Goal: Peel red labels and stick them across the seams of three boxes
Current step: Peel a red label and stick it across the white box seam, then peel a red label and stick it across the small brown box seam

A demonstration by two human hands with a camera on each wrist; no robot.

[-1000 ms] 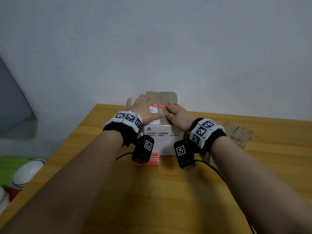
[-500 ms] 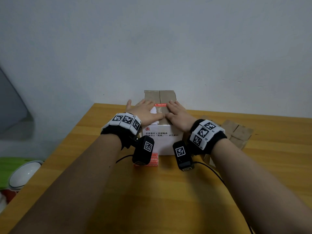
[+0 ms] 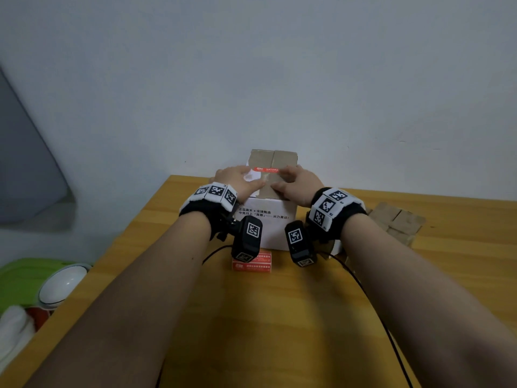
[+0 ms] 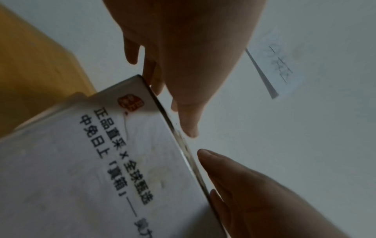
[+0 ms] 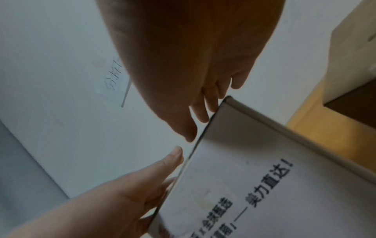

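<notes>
A white box (image 3: pixel 265 228) with a brown taped top stands at the table's far edge, against the wall. A red label (image 3: pixel 265 170) lies across its top seam. My left hand (image 3: pixel 237 180) rests flat on the left half of the top. My right hand (image 3: pixel 298 183) rests flat on the right half, with its fingertips by the label's right end. In the left wrist view my left hand (image 4: pixel 183 64) lies with straight fingers along the box (image 4: pixel 91 169) top edge. The right wrist view shows my right hand (image 5: pixel 193 64) the same way over the box (image 5: pixel 254 177).
A sheet of red labels (image 3: pixel 251 263) lies on the wooden table (image 3: pixel 279 317) just in front of the box, under the wrist cameras. A brown cardboard box (image 3: pixel 397 222) sits to the right. Bowls and a green item (image 3: pixel 28 278) stand beyond the table's left edge.
Both hands have stayed flat on the box top and have shifted only slightly. The red label stays across the seam between them.
</notes>
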